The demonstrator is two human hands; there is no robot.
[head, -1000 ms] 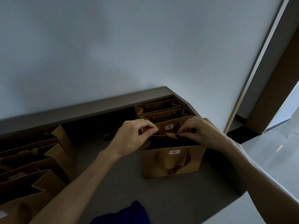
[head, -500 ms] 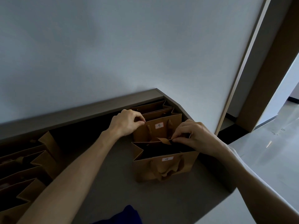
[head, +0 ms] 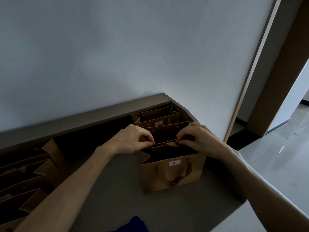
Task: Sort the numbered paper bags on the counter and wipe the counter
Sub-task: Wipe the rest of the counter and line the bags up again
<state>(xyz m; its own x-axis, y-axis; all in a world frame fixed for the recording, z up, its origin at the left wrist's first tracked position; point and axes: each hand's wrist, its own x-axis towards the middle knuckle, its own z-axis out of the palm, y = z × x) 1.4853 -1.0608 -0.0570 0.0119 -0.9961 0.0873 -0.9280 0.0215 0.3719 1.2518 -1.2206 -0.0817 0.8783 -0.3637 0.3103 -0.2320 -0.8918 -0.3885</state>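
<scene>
A row of brown paper bags stands at the right end of the grey counter (head: 117,190). Nearest me is the bag labelled 4 (head: 172,176), upright and open. Directly behind it stands a second open bag (head: 167,133), its label hidden. Behind that one, a bag with a white label (head: 158,122) that may read 7. My left hand (head: 133,141) and my right hand (head: 199,139) both pinch paper edges where bag 4's back rim meets the front rim of the bag behind; I cannot tell which rim.
Several more brown bags (head: 25,178) stand open along the counter's left side. A blue cloth (head: 135,225) lies at the near edge. A raised ledge (head: 83,114) runs along the wall. The counter ends at right beside a doorway (head: 275,97).
My left hand came back from the top of bag 5 to the rim between the bags. That bag's number label is now hidden behind bag 4.
</scene>
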